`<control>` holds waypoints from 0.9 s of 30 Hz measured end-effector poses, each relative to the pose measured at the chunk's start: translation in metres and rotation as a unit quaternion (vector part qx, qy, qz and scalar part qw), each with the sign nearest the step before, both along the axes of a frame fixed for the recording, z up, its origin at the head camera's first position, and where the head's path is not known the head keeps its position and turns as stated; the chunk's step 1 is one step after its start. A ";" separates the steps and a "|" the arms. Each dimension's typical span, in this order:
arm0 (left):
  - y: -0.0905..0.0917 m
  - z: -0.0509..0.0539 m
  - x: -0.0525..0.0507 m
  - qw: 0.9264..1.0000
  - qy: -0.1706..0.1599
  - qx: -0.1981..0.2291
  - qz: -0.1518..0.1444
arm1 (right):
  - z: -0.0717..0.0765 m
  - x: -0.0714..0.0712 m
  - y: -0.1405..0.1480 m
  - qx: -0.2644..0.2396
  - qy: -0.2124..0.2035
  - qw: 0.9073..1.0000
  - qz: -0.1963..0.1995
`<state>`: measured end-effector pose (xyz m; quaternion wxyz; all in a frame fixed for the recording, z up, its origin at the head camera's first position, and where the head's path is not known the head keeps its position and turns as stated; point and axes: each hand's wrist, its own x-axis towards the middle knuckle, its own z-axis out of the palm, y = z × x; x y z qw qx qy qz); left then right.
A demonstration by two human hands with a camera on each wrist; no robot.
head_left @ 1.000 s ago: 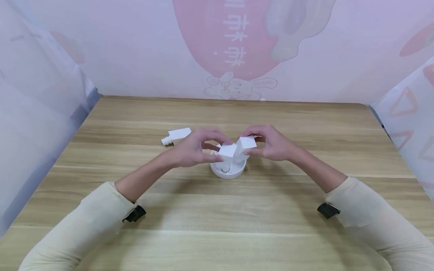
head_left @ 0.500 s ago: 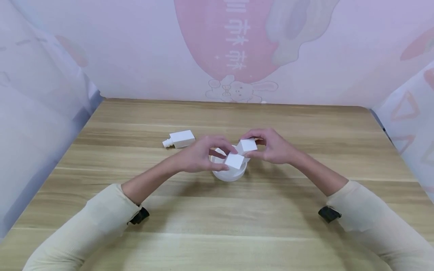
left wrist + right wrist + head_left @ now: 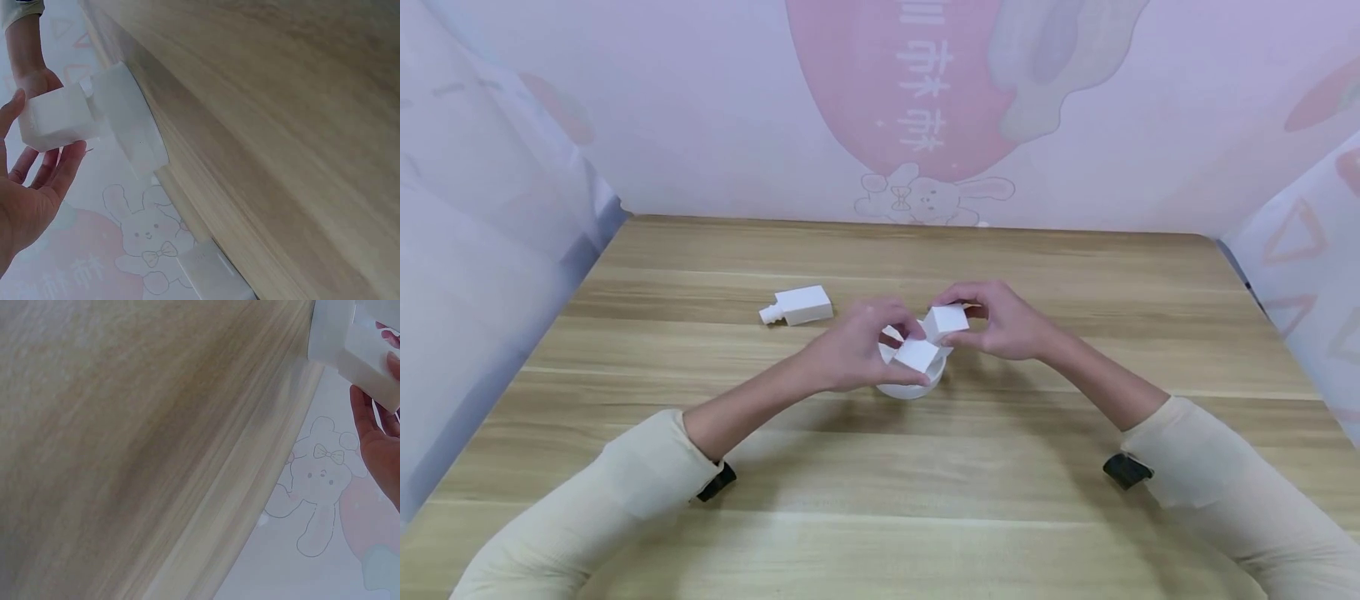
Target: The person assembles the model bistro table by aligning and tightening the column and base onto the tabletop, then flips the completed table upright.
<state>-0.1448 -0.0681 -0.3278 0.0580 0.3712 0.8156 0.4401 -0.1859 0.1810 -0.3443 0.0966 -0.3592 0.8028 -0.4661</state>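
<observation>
In the head view, a round white dish [image 3: 908, 392] stands mid-table with two white square-bodied pieces above it. My left hand [image 3: 863, 348] grips the left piece [image 3: 916, 356] between thumb and fingers. That white piece [image 3: 56, 119] points its narrow neck toward the dish [image 3: 128, 122] in the left wrist view; whether the neck is seated there I cannot tell. My right hand [image 3: 1006, 325] holds the other piece [image 3: 947, 320] by its sides, tilted, its lower end hidden inside the dish. In the right wrist view this piece [image 3: 372, 378] leans outward over the rim.
A similar white square-bodied piece with a ridged neck [image 3: 803, 305] lies on its side at the left, beyond my left forearm. The wooden table [image 3: 880, 517] ends at a printed backdrop [image 3: 700, 108]. Cloth side panels [image 3: 482, 250] flank it.
My left hand has moved right and nearer with its piece, which now tilts, and its thumb has shifted along the near side. My right hand stays nearly still.
</observation>
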 end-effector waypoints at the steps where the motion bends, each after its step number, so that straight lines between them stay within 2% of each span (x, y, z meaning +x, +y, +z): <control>1: 0.001 0.001 0.001 1.000 0.000 -0.004 0.004 | 0.000 0.000 0.000 0.002 0.001 1.000 0.000; 6: -0.001 0.005 0.002 0.999 -0.041 -0.002 0.006 | 0.001 0.000 0.000 0.006 0.002 1.000 -0.004; 10: -0.005 0.008 0.001 0.998 -0.060 0.007 -0.010 | 0.001 0.000 0.000 0.003 -0.001 1.000 -0.006; 13: -0.009 0.009 -0.001 0.998 -0.052 0.008 -0.028 | 0.001 0.000 0.000 0.002 -0.005 1.000 -0.007; 18: -0.015 0.009 -0.006 0.998 -0.020 0.002 -0.056 | 0.002 -0.001 -0.001 0.002 -0.005 1.000 -0.009; 27: -0.023 0.008 -0.009 0.995 0.011 -0.038 -0.088 | 0.001 0.000 -0.001 -0.005 -0.010 1.000 -0.008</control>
